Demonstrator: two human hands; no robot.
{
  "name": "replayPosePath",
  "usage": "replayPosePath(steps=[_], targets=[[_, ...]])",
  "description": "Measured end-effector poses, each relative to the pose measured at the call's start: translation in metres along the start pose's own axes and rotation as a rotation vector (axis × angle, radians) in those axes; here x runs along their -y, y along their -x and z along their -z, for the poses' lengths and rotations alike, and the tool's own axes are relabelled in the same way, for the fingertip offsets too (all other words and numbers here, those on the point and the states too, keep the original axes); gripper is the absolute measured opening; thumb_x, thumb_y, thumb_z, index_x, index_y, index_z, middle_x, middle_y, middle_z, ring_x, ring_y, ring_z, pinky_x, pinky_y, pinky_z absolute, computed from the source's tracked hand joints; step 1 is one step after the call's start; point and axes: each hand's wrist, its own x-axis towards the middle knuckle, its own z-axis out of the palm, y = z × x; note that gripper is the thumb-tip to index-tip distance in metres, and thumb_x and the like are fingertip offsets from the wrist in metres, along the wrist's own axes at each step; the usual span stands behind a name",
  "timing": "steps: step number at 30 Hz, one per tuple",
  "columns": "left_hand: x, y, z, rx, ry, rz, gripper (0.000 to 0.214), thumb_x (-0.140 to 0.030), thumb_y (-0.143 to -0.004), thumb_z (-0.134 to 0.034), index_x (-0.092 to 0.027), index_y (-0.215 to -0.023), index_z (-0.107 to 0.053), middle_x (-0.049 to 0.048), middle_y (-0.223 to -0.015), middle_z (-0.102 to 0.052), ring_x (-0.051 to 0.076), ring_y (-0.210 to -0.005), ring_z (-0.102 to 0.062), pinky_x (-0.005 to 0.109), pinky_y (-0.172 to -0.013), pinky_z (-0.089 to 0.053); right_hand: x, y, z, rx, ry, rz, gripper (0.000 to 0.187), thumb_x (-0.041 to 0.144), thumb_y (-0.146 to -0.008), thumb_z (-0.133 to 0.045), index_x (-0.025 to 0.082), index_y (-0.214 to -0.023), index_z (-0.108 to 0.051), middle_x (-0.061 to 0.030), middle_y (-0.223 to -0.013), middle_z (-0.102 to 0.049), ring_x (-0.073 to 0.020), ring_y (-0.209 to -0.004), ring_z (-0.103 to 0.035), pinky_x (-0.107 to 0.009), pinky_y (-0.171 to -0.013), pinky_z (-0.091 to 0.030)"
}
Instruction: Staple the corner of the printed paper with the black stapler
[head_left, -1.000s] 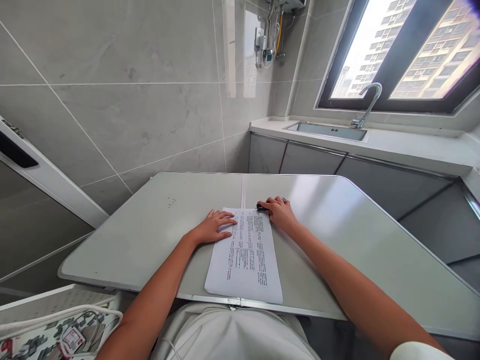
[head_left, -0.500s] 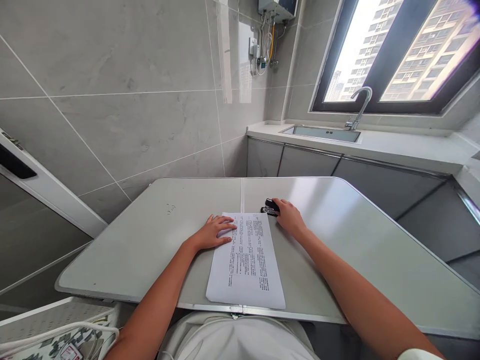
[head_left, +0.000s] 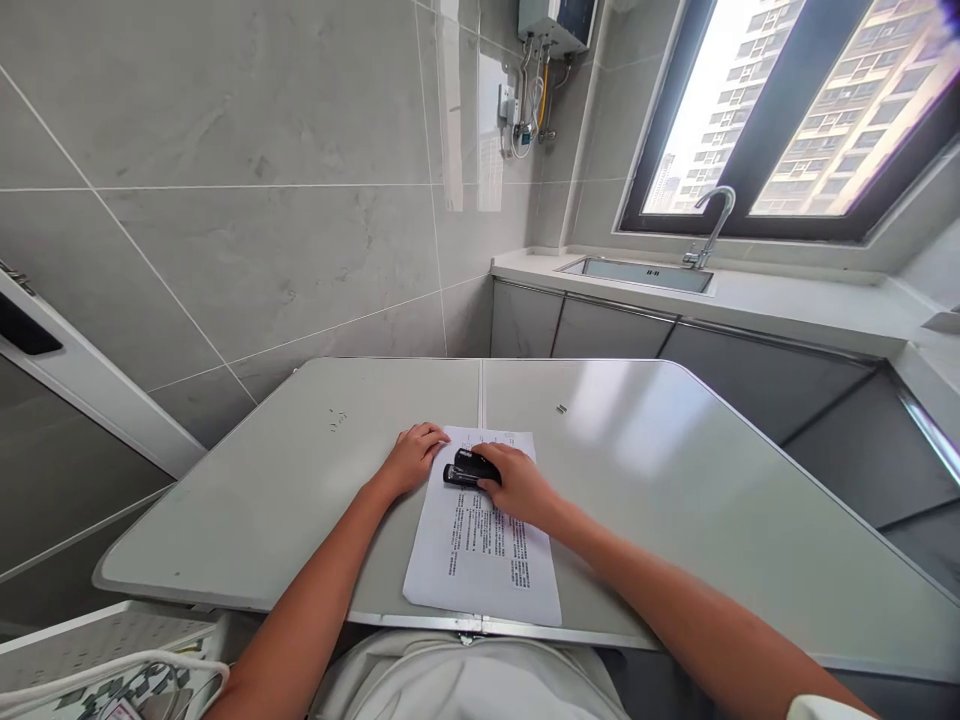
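A sheaf of white printed paper [head_left: 487, 580] lies on the folding table, its near edge close to the table's front edge; I cannot tell how many sheets it has. My left hand [head_left: 414, 458] is at the paper's upper left corner, fingers drawn together on its edge and thumb hidden. Over the upper part of the text, my right hand [head_left: 517, 482] grips a black stapler [head_left: 466, 470]. The stapler's nose points left, toward my left hand. Whether it touches the paper I cannot tell.
The pale folding table [head_left: 637, 520] has a seam down its middle. Small staple strips [head_left: 561, 408] lie at the right, and scattered loose staples [head_left: 337, 420] at the left. A white basket [head_left: 112, 660] stands below left. Behind are a counter [head_left: 795, 295], sink [head_left: 637, 274] and faucet [head_left: 716, 225].
My right hand has carried the stapler left and nearer, from beyond the paper's upper right corner to over the sheet. My left hand has slid back to the paper's left edge, its fingers closing.
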Motion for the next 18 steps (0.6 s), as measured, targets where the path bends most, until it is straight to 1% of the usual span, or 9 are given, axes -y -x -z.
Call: replayPosePath(steps=[2, 4, 6, 8, 10, 11, 14, 16, 18], targets=[[0.001, 0.000, 0.001, -0.039, -0.009, 0.036, 0.035, -0.022, -0.104, -0.039, -0.026, -0.115, -0.072, 0.0058, -0.122, -0.066, 0.023, -0.116, -0.060, 0.045, -0.106, -0.044, 0.001, 0.000, -0.001, 0.065, 0.036, -0.002, 0.030, 0.018, -0.085, -0.065, 0.025, -0.114, -0.061, -0.0064, -0.108, -0.071, -0.0247, -0.100, -0.063, -0.032, -0.083, -0.045], [0.002, 0.000, 0.001, -0.056, -0.011, 0.055, 0.034, -0.023, -0.104, -0.039, -0.026, -0.114, -0.072, 0.0062, -0.120, -0.065, 0.024, -0.114, -0.060, 0.044, -0.104, -0.046, -0.005, -0.002, 0.007, 0.122, 0.074, -0.019, 0.022, 0.023, -0.082, -0.068, 0.024, -0.103, -0.060, -0.0056, -0.100, -0.070, -0.0237, -0.092, -0.063, -0.030, -0.075, -0.043], [0.004, 0.000, 0.000, -0.055, -0.012, 0.063, 0.033, -0.024, -0.104, -0.040, -0.026, -0.113, -0.072, 0.0065, -0.118, -0.063, 0.024, -0.113, -0.060, 0.044, -0.103, -0.046, -0.017, -0.003, 0.022, 0.209, 0.085, -0.046, 0.018, 0.025, -0.080, -0.069, 0.023, -0.094, -0.059, -0.0038, -0.093, -0.070, -0.0216, -0.082, -0.063, -0.028, -0.067, -0.041], [0.005, 0.000, -0.001, -0.046, -0.018, 0.062, 0.032, -0.025, -0.104, -0.041, -0.026, -0.112, -0.072, 0.0067, -0.117, -0.062, 0.024, -0.112, -0.059, 0.044, -0.103, -0.046, -0.033, -0.002, 0.041, 0.328, 0.065, -0.067, 0.017, 0.026, -0.078, -0.069, 0.024, -0.092, -0.060, -0.0018, -0.089, -0.070, -0.0200, -0.076, -0.062, -0.028, -0.062, -0.039], [0.006, 0.000, -0.003, -0.039, -0.028, 0.059, 0.031, -0.026, -0.104, -0.043, -0.026, -0.111, -0.073, 0.0066, -0.117, -0.061, 0.024, -0.112, -0.059, 0.044, -0.104, -0.046, -0.052, 0.002, 0.062, 0.435, 0.043, -0.086, 0.019, 0.027, -0.076, -0.069, 0.025, -0.095, -0.064, -0.0008, -0.090, -0.071, -0.0201, -0.076, -0.063, -0.028, -0.062, -0.041], [0.006, 0.000, -0.003, -0.035, -0.033, 0.057, 0.030, -0.025, -0.103, -0.044, -0.026, -0.110, -0.073, 0.0066, -0.117, -0.061, 0.024, -0.112, -0.059, 0.045, -0.104, -0.046, -0.061, 0.004, 0.072, 0.465, 0.043, -0.099, 0.023, 0.027, -0.075, -0.069, 0.025, -0.098, -0.066, -0.0008, -0.092, -0.072, -0.0208, -0.079, -0.065, -0.028, -0.064, -0.043], [0.005, 0.000, -0.004, -0.026, -0.035, 0.065, 0.030, -0.020, -0.101, -0.044, -0.026, -0.108, -0.073, 0.0064, -0.118, -0.061, 0.024, -0.113, -0.059, 0.044, -0.104, -0.044, -0.085, 0.012, 0.098, 0.551, 0.043, -0.176, 0.042, 0.031, -0.074, -0.072, 0.025, -0.116, -0.068, -0.0039, -0.107, -0.074, -0.0243, -0.092, -0.068, -0.030, -0.073, -0.048], [0.004, 0.000, -0.004, -0.022, -0.028, 0.080, 0.032, -0.017, -0.101, -0.042, -0.026, -0.108, -0.072, 0.0063, -0.118, -0.061, 0.023, -0.112, -0.059, 0.043, -0.104, -0.043, -0.095, 0.015, 0.109, 0.618, 0.035, -0.216, 0.056, 0.036, -0.073, -0.074, 0.023, -0.127, -0.066, -0.0067, -0.117, -0.072, -0.0269, -0.101, -0.068, -0.032, -0.080, -0.050], [0.003, 0.000, -0.003, -0.018, -0.025, 0.096, 0.034, -0.014, -0.100, -0.041, -0.026, -0.108, -0.072, 0.0061, -0.118, -0.061, 0.023, -0.112, -0.059, 0.043, -0.103, -0.043, -0.102, 0.017, 0.116, 0.655, 0.018, -0.218, 0.062, 0.040, -0.073, -0.076, 0.021, -0.132, -0.064, -0.0086, -0.121, -0.071, -0.0285, -0.105, -0.066, -0.032, -0.084, -0.050]])
